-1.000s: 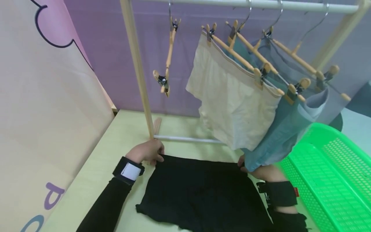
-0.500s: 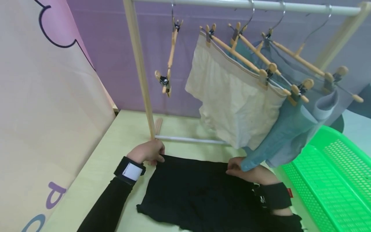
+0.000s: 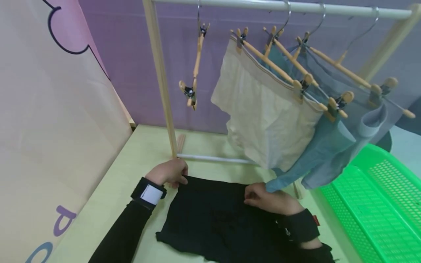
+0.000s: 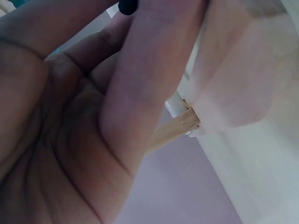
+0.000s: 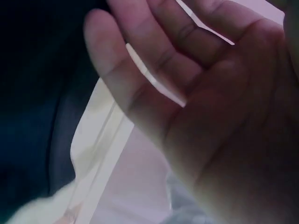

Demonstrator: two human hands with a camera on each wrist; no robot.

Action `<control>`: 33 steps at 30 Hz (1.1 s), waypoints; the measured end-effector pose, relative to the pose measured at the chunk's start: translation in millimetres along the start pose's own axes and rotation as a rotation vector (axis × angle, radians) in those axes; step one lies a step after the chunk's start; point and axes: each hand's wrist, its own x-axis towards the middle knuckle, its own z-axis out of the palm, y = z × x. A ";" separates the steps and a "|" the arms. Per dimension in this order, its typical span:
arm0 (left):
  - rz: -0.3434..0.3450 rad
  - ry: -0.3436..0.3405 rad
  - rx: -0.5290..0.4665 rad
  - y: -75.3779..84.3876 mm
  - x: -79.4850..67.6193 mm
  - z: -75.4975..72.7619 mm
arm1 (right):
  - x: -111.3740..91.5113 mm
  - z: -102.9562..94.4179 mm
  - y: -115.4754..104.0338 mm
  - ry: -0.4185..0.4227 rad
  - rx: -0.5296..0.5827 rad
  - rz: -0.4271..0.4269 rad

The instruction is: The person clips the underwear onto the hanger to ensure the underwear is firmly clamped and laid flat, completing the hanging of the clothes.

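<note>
A black garment (image 3: 213, 215) lies spread flat on the table, its top edge toward the rack. At its top left corner, my left hand (image 3: 167, 172) pinches the cloth between thumb and fingers; a bit of black shows at the fingertips in the left wrist view. My right hand (image 3: 271, 200) lies over the top edge, right of its middle. Its fingers (image 5: 145, 88) are loosely bent and touch or hover close to the dark cloth in the right wrist view; no pinch is plain there. The garment's lower right part is hidden under my right forearm.
A wooden rack (image 3: 159, 73) with a white rail stands behind. Cream shorts (image 3: 266, 106), blue-green clothes (image 3: 315, 146) and grey-blue clothes (image 3: 350, 146) hang from clip hangers, low over my right hand. A bare clip hanger (image 3: 197, 62) hangs left. A green basket (image 3: 371, 197) stands right.
My right hand has left the garment's top right corner and moved left along the top edge. The hanging clothes have swung slightly. My left hand stays at its corner.
</note>
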 end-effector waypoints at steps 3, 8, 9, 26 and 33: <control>0.001 -0.002 -0.001 -0.1 -1.1 -0.2 | 5.2 4.2 -1.7 -0.042 0.051 0.031; -0.020 -0.001 -0.017 -1.4 -0.2 1.7 | 8.0 8.3 -0.4 -0.045 0.045 0.063; -0.024 0.000 -0.020 -1.6 -0.3 2.1 | 8.0 8.4 -0.3 -0.047 0.039 0.065; -0.012 0.116 -0.117 -19.4 -26.0 -37.8 | 7.6 8.7 -2.4 -0.043 0.022 0.070; -0.037 0.365 -0.036 -21.6 -51.1 -64.4 | 5.4 9.1 -0.6 -0.054 0.064 0.082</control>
